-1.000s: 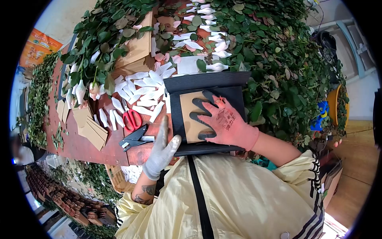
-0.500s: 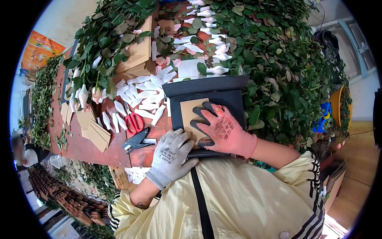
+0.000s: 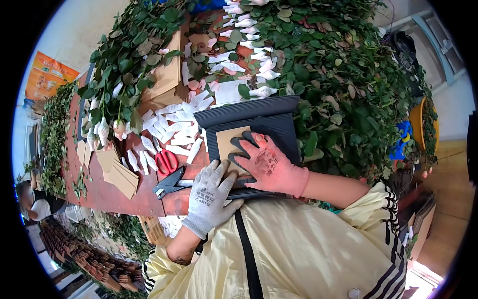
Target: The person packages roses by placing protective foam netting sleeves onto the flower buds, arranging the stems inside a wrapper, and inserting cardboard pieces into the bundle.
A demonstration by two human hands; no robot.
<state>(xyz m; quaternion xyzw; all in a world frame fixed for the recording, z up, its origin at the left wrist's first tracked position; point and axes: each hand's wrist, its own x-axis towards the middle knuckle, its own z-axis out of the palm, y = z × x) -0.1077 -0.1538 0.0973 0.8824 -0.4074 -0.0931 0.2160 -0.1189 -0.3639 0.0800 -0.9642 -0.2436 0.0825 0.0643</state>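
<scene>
My right hand (image 3: 271,167), in a pink glove with dark fingertips, lies spread on a brown cardboard piece (image 3: 230,140). That piece rests on a black ridged sheet (image 3: 276,127) whose far edge stands up as a folded flap (image 3: 246,110). My left hand (image 3: 206,197), in a grey glove, lies with fingers stretched at the near left edge of the sheet, its fingertips by the cardboard. The thumb points toward the jacket front. Left of this hand are a black stapler (image 3: 169,184) and red-handled scissors (image 3: 167,162).
White mesh flower sleeves (image 3: 172,130) lie heaped beyond the scissors. Cardboard sheets (image 3: 167,82) are stacked behind them, with more pieces (image 3: 119,172) at left. Leafy rose stems (image 3: 343,94) bank the right side, and others (image 3: 124,55) the left. Another person (image 3: 37,204) is at far left.
The view has shifted slightly, so the table things sit a little farther left. Both hands keep nearly the same place on the sheet and cardboard.
</scene>
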